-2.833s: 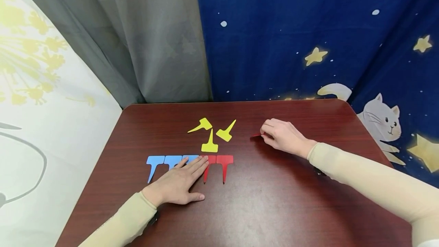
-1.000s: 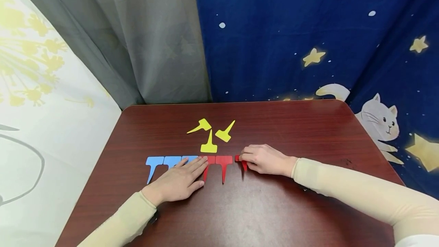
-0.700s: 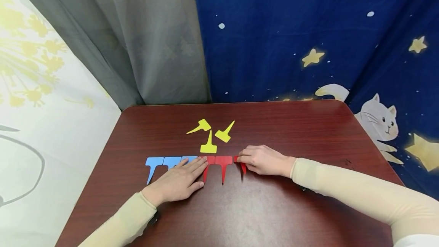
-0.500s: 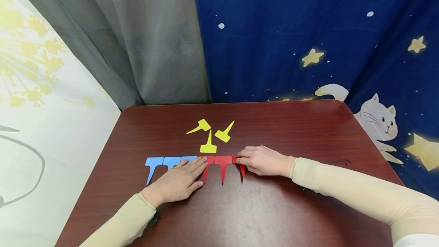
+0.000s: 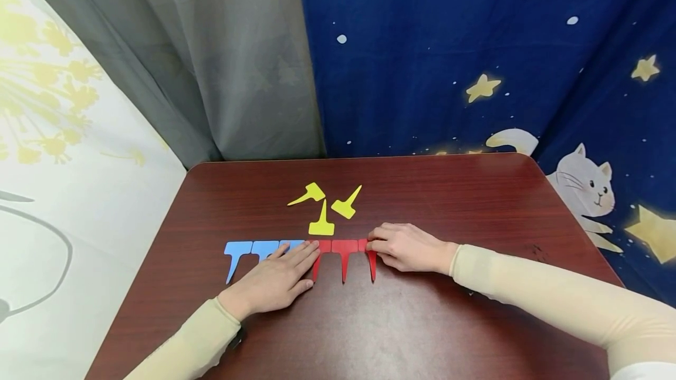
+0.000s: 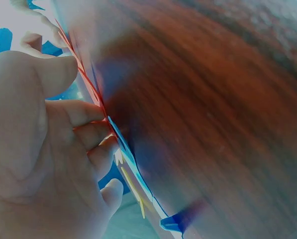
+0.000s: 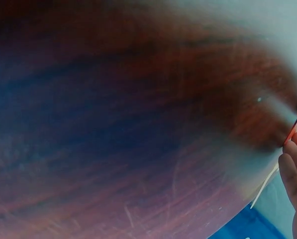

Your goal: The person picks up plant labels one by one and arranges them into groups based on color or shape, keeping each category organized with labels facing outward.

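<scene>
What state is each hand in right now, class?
Left hand: open, lying across the rightmost blue piece and leftmost red piece.
Right hand: closed, holding the rightmost red piece.

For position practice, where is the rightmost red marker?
Head view: the rightmost red marker lies right of the middle red marker, partly hidden by the right hand.

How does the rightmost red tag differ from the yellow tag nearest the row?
The rightmost red tag is partly covered by the right hand; the yellow tag is fully visible. In the head view, the red tag's spike points down, the yellow tag's up. Both have tapering spikes.
</scene>
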`<state>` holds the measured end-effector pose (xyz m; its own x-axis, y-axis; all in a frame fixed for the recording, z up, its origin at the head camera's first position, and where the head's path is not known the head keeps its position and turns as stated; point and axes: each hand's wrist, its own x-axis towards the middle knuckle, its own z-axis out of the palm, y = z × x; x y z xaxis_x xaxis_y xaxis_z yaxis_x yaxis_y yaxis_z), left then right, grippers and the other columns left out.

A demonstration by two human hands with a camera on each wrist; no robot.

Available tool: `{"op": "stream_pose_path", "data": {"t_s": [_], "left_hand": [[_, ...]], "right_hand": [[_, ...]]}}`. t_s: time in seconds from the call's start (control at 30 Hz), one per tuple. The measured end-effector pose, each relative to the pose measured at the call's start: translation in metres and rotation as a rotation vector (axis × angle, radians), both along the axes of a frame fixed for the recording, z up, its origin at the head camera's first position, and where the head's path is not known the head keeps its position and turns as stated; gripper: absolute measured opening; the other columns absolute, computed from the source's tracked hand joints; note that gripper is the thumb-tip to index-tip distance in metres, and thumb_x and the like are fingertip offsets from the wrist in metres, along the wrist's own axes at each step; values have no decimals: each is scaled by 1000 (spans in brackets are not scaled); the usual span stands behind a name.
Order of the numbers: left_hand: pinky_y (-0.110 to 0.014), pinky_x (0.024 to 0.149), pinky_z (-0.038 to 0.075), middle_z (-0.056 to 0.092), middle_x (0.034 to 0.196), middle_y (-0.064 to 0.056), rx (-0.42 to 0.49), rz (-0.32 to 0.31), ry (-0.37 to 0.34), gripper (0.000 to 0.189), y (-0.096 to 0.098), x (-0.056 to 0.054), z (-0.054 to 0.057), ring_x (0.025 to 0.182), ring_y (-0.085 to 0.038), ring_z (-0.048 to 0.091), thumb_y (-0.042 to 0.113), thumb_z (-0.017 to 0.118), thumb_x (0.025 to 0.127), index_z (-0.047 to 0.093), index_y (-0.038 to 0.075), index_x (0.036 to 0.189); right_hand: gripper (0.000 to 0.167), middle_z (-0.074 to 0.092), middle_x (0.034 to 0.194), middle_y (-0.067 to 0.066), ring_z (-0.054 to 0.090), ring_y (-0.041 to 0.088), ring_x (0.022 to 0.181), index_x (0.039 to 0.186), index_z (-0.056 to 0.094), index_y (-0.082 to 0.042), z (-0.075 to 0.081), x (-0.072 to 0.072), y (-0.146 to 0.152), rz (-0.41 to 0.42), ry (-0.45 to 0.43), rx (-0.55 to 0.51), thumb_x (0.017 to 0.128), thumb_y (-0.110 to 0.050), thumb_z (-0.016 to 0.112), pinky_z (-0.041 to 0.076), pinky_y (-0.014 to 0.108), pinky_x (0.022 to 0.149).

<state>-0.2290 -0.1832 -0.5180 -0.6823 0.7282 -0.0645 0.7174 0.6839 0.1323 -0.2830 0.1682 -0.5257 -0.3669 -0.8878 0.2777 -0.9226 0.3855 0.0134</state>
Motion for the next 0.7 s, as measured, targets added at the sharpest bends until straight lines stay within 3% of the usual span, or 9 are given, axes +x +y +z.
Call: {"op": "stream_pose_path", "data": {"t_s": [0.7], "left_hand": [[-53,121,14,28,164,-6,21,-14,77,68,0,2,-1,150,-24,25,48,49,103,35,10,157]], "right_hand": [[25,62,115,-5,57,11,99,115,73,-17,-3,-4,0,-13,-10,-25,90,-17,69,56,28,77]]}}
